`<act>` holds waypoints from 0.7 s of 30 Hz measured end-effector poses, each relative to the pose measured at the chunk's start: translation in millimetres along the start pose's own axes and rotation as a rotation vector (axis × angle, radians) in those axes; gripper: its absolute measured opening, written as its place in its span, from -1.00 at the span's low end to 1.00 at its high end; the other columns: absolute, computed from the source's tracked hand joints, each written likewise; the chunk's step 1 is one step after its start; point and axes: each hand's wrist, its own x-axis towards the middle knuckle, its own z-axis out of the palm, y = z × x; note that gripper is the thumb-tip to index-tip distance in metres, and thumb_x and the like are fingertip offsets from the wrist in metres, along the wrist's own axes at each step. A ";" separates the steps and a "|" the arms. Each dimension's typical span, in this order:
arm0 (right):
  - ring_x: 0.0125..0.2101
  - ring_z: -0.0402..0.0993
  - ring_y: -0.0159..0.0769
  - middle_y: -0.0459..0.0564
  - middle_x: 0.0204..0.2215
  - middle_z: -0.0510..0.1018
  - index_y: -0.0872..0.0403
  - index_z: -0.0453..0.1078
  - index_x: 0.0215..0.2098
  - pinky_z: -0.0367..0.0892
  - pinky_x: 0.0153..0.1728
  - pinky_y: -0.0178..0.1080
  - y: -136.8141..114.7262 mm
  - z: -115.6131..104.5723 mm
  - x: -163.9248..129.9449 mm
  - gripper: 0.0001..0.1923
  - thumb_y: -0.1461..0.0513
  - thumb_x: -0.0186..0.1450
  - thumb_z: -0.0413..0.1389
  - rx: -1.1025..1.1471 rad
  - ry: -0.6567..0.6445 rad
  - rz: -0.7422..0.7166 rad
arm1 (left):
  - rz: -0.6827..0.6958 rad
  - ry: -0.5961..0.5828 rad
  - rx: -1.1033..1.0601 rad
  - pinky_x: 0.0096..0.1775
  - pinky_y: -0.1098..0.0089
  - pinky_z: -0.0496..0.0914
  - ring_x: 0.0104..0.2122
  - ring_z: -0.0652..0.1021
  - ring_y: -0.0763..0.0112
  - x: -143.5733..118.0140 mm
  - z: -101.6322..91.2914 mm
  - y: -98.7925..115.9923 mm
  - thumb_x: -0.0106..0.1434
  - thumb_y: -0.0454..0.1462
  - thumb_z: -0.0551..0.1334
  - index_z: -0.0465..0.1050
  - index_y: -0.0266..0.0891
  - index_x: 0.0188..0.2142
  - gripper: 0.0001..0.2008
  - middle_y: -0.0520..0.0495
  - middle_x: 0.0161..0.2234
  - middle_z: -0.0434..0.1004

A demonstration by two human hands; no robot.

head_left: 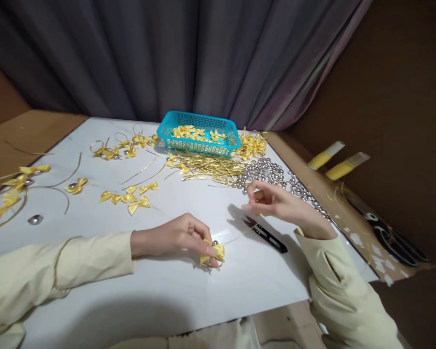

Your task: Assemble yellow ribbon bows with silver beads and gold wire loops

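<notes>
My left hand (183,236) pinches a yellow ribbon bow (219,252) low over the white board. A round silver bead (215,243) shows at the bow, and a thin gold loop hangs around its lower side, partly hidden by the fingers. From the bow a thin gold cord (240,236) runs up and right towards my right hand (276,201), whose thumb and fingers are closed together on its end. Black thread snips (267,235) lie on the board beneath the right hand, blades pointing to the upper left.
A blue basket (199,145) of bows stands at the back. Gold cords (210,167), silver beads (263,172) and more bows (252,144) lie around it. Loose bows (129,195) are on the left. Black scissors (388,237) and two yellow-filled bottles (347,166) are at right.
</notes>
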 end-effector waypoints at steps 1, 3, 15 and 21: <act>-0.58 0.24 -0.51 -0.16 -0.53 0.40 0.09 0.23 -0.26 0.10 -0.57 -0.43 -1.8 5.4 1.1 -0.70 0.08 0.21 0.17 -0.013 -0.080 -0.026 | 0.002 0.000 -0.018 -0.32 0.48 0.40 -0.36 0.60 0.37 0.5 -0.5 0.6 0.09 -0.31 0.33 0.52 -0.35 -0.49 -0.90 -0.14 -0.39 0.65; -0.51 0.27 -0.50 -0.07 -0.35 0.46 0.10 0.27 -0.10 0.16 -0.50 -0.42 -5.3 16.5 3.0 -0.64 0.10 0.21 0.16 -0.080 -0.235 -0.098 | 0.003 -0.002 -0.041 -0.31 0.47 0.40 -0.37 0.60 0.37 1.3 -1.2 1.4 0.09 -0.33 0.32 0.52 -0.34 -0.50 -0.91 -0.13 -0.41 0.65; -0.62 0.12 -0.54 -0.18 -0.68 0.26 0.26 0.42 -0.46 0.11 -0.57 -0.46 4.1 42.3 11.7 -0.68 0.14 0.26 0.09 -0.063 -0.534 -0.093 | -0.016 -0.017 -0.080 -0.36 0.43 0.40 -0.37 0.62 0.30 2.1 0.2 3.0 0.09 -0.34 0.31 0.48 -0.35 -0.53 -0.89 -0.15 -0.44 0.64; -0.61 -0.01 -0.54 -0.21 -0.69 0.09 0.22 0.30 -0.62 -0.01 -0.57 -0.43 2.1 46.0 11.7 -0.64 0.18 0.26 0.02 -0.183 -0.363 -0.187 | -0.012 -0.054 -0.094 -0.35 0.43 0.39 -0.35 0.61 0.29 2.1 0.7 3.2 0.10 -0.36 0.31 0.48 -0.34 -0.53 -0.90 -0.16 -0.46 0.63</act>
